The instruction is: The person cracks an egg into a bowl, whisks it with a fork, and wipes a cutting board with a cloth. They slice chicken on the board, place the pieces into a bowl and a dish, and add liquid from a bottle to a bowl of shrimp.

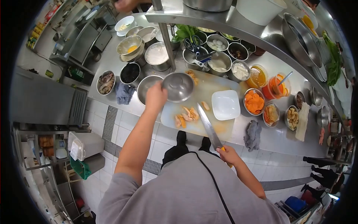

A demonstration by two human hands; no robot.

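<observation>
My left hand (156, 98) is closed on the rim of a metal bowl (179, 87), which is over the left part of the cutting board (231, 84). Another metal bowl (143, 86) sits just left of it, partly behind that hand. In my right hand (229, 155) is the yellow handle of a kitchen knife (209, 128); its blade points away from me across the board. Sliced pieces of cooked meat (187, 115) lie on the board left of the blade, with one piece (205, 106) beyond its tip. A white square bowl (226, 106) stands right of the knife.
Carrot slices fill a bowl (254, 102) on the right, near a grey cloth (253, 135). Another cloth (124, 93) lies at left. Several metal containers line the back, one holding scissors (192, 44). A steel shelf (223, 19) overhangs the table. Another person's hand (126, 5) shows at top.
</observation>
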